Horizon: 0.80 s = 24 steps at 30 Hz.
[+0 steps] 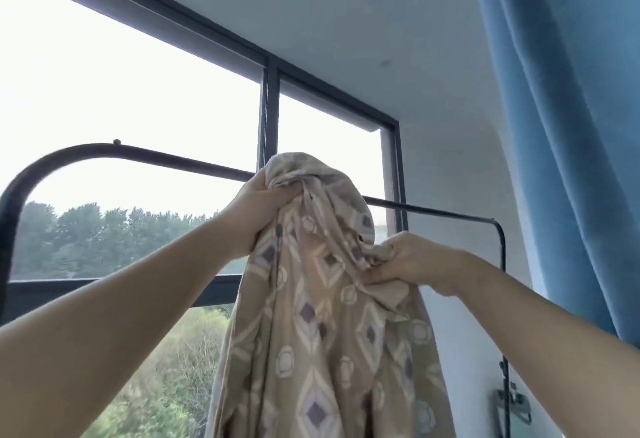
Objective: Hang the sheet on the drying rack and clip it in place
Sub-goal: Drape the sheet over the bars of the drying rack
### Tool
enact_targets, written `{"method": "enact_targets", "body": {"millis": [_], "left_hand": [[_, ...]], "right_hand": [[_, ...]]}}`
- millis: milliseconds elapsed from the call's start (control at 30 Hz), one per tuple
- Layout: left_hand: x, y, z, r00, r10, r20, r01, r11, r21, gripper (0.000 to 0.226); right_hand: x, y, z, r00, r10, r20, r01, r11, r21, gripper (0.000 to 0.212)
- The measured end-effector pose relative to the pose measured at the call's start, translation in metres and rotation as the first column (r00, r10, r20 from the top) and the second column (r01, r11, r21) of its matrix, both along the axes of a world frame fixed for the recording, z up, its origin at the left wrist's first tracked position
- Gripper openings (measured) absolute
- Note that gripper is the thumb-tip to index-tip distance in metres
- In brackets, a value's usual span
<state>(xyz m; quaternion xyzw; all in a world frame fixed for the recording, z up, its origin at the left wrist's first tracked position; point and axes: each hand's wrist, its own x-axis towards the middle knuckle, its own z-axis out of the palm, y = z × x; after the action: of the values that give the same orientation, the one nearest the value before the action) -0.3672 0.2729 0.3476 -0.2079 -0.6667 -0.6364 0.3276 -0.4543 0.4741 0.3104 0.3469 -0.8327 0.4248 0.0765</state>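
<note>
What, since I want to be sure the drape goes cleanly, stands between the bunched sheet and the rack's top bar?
Nothing visible. The left hand and right hand grip the sheet right in front of the top bar, whose showing stretches are bare apart from a small knob far left.

No word, label, brand, number or sign can be read anywhere; the sheet at 6 o'clock bears only a diamond-and-flower print.

Beige diamond-patterned sheet — bunched, before black drying rack rail
</note>
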Motion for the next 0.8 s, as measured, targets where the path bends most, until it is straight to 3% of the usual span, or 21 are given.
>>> {"method": "enact_targets", "body": {"millis": [67,100,167,200,300,333,400,433,467,567,667,733,767,800], "left_hand": [[0.006,-0.009,0.0,0.997,-0.003,0.073,0.004,1.0,-0.016,0.021],[0.009,-0.016,-0.001,0.994,-0.01,0.111,0.014,0.999,-0.032,0.026],[0.013,-0.024,-0.005,0.969,-0.044,0.242,0.066,0.994,-0.084,0.043],[0.013,-0.024,-0.006,0.954,-0.084,0.289,0.114,0.99,-0.088,0.049],[0.007,-0.013,-0.004,0.93,-0.236,0.282,0.246,0.969,0.001,0.055],[0.006,-0.006,-0.003,0.925,-0.247,0.288,0.25,0.968,0.027,0.048],[0.004,0.009,-0.002,0.944,-0.121,0.306,0.144,0.988,-0.054,0.014],[0.003,0.014,-0.001,0.956,-0.091,0.278,0.109,0.993,-0.049,0.007],[0.003,0.018,0.002,0.971,-0.089,0.224,0.097,0.995,-0.027,0.015],[0.005,0.024,0.013,0.967,-0.223,0.125,0.21,0.971,0.111,0.016],[0.006,0.025,0.021,0.982,-0.092,0.166,0.081,0.994,0.075,0.026],[0.007,0.026,0.023,0.983,-0.048,0.175,0.047,0.999,0.013,0.035],[0.008,0.027,0.024,0.984,-0.032,0.177,0.037,0.999,-0.025,0.037],[0.01,0.027,0.025,0.985,-0.007,0.174,0.018,0.998,-0.065,0.035]], "right_hand": [[-0.005,-0.001,0.01,0.953,-0.186,-0.238,0.125,0.96,-0.249,0.016],[-0.005,-0.002,0.016,0.905,-0.307,-0.295,0.169,0.895,-0.412,0.016],[0.0,-0.005,0.026,0.831,-0.471,-0.295,0.195,0.744,-0.639,0.016],[0.003,-0.008,0.03,0.84,-0.462,-0.284,0.154,0.706,-0.691,0.016],[0.021,-0.023,0.034,0.922,-0.216,-0.322,-0.072,0.721,-0.689,0.022],[0.028,-0.027,0.033,0.93,-0.133,-0.343,-0.13,0.753,-0.645,0.022],[0.04,-0.033,0.029,0.928,0.007,-0.373,-0.219,0.819,-0.53,0.019],[0.043,-0.034,0.027,0.928,0.082,-0.362,-0.264,0.832,-0.487,0.017],[0.045,-0.035,0.026,0.932,0.156,-0.327,-0.301,0.835,-0.461,0.016],[0.049,-0.03,0.025,0.927,0.346,-0.144,-0.372,0.813,-0.448,0.021],[0.046,-0.022,0.03,0.842,0.54,0.011,-0.428,0.68,-0.596,0.034],[0.038,-0.019,0.035,0.821,0.57,0.027,-0.345,0.535,-0.772,0.03],[0.033,-0.017,0.036,0.863,0.504,0.032,-0.288,0.543,-0.789,0.028],[0.031,-0.017,0.036,0.914,0.404,0.04,-0.241,0.618,-0.748,0.027]]}}
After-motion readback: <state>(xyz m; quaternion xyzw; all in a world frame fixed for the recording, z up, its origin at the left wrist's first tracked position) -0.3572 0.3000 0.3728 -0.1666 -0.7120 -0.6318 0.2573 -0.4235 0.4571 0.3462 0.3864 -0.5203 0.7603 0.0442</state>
